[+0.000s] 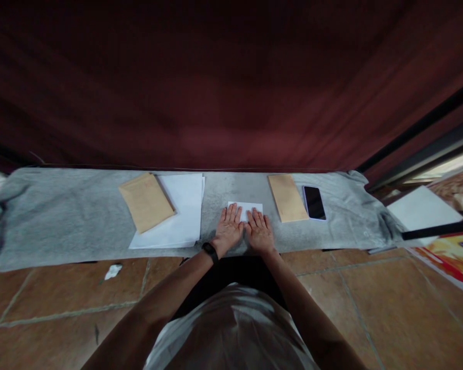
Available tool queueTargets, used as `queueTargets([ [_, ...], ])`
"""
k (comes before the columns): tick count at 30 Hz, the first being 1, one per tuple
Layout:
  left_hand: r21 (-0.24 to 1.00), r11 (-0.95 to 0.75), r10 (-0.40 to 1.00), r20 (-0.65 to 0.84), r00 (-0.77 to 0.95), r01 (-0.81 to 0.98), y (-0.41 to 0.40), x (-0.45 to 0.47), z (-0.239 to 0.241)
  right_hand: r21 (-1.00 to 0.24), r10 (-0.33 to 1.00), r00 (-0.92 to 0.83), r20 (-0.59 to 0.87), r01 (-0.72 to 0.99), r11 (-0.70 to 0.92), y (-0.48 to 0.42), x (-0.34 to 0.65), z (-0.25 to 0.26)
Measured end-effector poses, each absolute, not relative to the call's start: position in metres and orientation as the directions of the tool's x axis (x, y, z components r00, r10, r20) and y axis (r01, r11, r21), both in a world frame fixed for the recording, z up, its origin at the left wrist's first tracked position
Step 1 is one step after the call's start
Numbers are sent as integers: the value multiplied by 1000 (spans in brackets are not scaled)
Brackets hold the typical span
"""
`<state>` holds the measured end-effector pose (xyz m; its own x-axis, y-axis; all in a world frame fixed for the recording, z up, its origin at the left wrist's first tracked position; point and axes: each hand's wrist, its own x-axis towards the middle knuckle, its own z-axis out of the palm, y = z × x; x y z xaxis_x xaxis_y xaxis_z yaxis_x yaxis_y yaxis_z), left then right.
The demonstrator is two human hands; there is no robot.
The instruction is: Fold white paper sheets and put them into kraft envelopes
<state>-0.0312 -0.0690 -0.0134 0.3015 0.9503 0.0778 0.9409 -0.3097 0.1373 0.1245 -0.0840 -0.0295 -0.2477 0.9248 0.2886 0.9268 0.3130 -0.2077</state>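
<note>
My left hand (228,228) and my right hand (259,231) lie flat side by side, fingers stretched out, pressing on a small folded white paper (250,208) on a grey cloth (61,216). A black band is on my left wrist. Most of the folded paper is covered by my fingers; only its far edge shows.
A brown envelope (145,201) lies on a stack of white sheets (181,213) to the left. Another brown envelope (287,197) and a dark phone (314,202) lie to the right. A dark red curtain hangs behind. A crumpled scrap (112,271) sits on the tiled floor.
</note>
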Motion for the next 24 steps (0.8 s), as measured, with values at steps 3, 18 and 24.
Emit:
queueTargets([
  [3, 145, -302, 953, 77, 293, 942, -69, -30, -12, -205, 923, -211, 322, 936, 285, -87, 127, -33],
  [18, 155, -255, 964, 115, 239, 954, -70, -36, -13, -205, 929, -148, 339, 952, 227, -95, 136, -36],
  [24, 123, -265, 963, 93, 254, 956, -64, -25, -7, -199, 919, -144, 367, 953, 229, -95, 135, -36],
])
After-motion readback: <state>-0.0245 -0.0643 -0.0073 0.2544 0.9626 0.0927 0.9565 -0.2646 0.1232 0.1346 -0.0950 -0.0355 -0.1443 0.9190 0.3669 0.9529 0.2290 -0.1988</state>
